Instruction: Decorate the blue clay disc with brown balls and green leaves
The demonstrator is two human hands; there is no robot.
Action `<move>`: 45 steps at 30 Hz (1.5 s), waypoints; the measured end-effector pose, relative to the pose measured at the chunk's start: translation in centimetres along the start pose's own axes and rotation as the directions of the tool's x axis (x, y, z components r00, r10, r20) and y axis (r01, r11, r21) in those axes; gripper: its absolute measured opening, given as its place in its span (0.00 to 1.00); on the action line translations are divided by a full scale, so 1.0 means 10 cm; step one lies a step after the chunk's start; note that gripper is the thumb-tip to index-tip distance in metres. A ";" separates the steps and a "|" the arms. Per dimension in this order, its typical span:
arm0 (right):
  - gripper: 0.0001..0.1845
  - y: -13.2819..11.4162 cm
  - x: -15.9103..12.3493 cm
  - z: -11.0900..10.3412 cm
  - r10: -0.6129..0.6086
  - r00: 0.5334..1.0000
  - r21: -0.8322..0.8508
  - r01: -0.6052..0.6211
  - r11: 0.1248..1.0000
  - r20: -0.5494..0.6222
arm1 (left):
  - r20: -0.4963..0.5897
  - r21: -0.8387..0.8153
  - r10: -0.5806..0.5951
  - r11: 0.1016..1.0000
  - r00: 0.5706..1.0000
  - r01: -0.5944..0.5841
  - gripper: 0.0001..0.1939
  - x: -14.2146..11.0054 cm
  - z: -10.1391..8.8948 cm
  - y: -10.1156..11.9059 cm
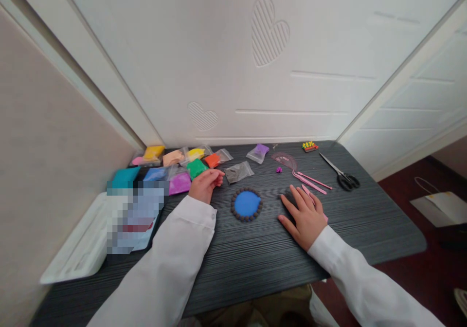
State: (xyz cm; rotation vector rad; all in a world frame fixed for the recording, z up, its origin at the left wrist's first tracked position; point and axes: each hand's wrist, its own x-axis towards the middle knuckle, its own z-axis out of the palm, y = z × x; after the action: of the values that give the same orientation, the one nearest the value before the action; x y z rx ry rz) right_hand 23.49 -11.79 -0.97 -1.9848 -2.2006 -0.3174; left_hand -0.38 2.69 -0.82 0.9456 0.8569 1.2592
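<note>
A flat blue clay disc, ringed by small dark clay balls, lies on the dark table between my hands. My left hand is closed in a pinch beside the green clay packet; whatever its fingertips hold, if anything, is too small to make out. On the right, my right hand rests palm down with fingers stretched out. A tiny dark piece shows at its index fingertip. Part of a pink tool lies under that hand's fingers. Just beyond the disc is a bag of grey clay.
Several coloured clay packets crowd the back left, near a white tray. Further right lie a purple packet, a small purple clay piece, a pink protractor-like tool, pink tweezers, a colourful block and black-handled scissors.
</note>
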 end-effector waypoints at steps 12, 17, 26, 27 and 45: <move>0.27 -0.01 0.07 0.03 0.004 1.000 -0.010 -0.004 1.000 0.021 | 0.019 0.019 0.010 1.000 1.000 -0.010 0.06 0.02 -0.04 -0.03; 0.25 0.00 -0.10 0.00 0.017 0.999 0.014 -0.018 1.000 0.035 | 0.026 0.018 0.006 1.000 1.000 -0.006 0.06 0.02 -0.03 -0.03; 0.19 0.17 0.07 0.14 0.043 0.991 0.165 -0.021 0.986 -0.130 | 0.014 0.022 0.014 1.000 1.000 -0.014 0.06 0.03 -0.03 -0.04; 0.18 0.20 0.10 0.16 0.051 0.988 0.181 -0.025 0.983 -0.143 | 0.015 0.022 0.016 1.000 1.000 -0.016 0.06 0.03 -0.03 -0.04; 0.09 0.25 0.22 0.13 0.073 0.987 0.434 -0.002 0.901 -0.146 | 0.042 0.009 0.010 1.000 0.999 -0.010 0.06 0.04 -0.04 -0.05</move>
State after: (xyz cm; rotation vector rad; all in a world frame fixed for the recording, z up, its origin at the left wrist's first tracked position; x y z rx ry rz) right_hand 25.78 -9.12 -1.57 -1.6919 -1.9229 0.0239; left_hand -0.49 3.09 -1.39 0.9815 0.8271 1.2409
